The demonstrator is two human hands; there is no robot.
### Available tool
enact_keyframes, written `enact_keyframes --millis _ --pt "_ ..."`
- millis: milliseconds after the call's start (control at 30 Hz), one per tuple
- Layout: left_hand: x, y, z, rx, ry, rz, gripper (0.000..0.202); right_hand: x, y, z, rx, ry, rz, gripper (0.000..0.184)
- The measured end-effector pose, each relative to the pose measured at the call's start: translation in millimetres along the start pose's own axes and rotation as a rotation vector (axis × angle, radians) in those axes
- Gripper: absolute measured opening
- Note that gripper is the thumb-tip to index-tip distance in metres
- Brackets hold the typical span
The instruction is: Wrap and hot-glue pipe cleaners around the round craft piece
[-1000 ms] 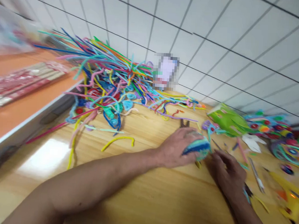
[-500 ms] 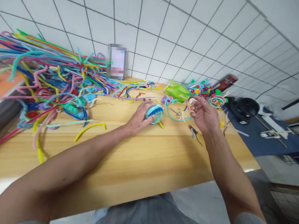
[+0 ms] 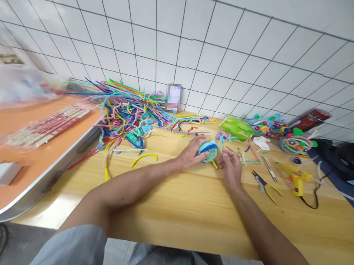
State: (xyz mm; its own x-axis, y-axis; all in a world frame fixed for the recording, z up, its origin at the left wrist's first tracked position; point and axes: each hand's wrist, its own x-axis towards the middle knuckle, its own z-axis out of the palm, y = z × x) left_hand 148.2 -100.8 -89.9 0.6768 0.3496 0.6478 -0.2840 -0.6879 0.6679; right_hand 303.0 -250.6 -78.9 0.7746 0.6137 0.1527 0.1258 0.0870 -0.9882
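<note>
My left hand (image 3: 192, 152) is closed around a round blue and green pipe-cleaner piece (image 3: 208, 151), made of fuzzy coiled stems, above the wooden table. Just right of it is my right hand (image 3: 231, 166), its thumb and fingers pinched together. Whatever lies between those fingertips is too small and blurred to make out. A yellow pipe cleaner (image 3: 215, 165) shows beneath the round piece. Beyond the right hand are pliers (image 3: 264, 184) with yellow handles, a slim metallic pen-like tool (image 3: 269, 169) and a crumpled white tissue (image 3: 262, 143).
A tangled heap of coloured pipe cleaners (image 3: 130, 117) fills the back left. At the right lie a yellow glue gun (image 3: 298, 178) with a cord and colourful pipe-cleaner figures (image 3: 298, 143). A green packet (image 3: 235, 128) and a phone-like panel (image 3: 174, 98) stand by the tiled wall.
My right hand has come down and left, closer to the round piece, uncovering the white tissue. My left hand keeps its hold. The camera view has shifted, showing more of the orange table.
</note>
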Motion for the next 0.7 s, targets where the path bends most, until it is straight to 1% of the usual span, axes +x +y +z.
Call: enact_keyframes --millis 267,467,700 --pt "-1 6 -2.5 -0.015 -0.011 -0.024 0.051 -2 13 -5 -0.099 -0.105 -0.110 0.059" --pt "-1 8 -4.5 -0.019 -0.023 -0.055 0.054 -2 16 -9 -0.143 -0.193 -0.093 0.062" --pt "-1 8 -4.3 -0.009 -0.030 -0.081 0.055 -3 11 -3 -0.130 -0.182 -0.064 0.068"
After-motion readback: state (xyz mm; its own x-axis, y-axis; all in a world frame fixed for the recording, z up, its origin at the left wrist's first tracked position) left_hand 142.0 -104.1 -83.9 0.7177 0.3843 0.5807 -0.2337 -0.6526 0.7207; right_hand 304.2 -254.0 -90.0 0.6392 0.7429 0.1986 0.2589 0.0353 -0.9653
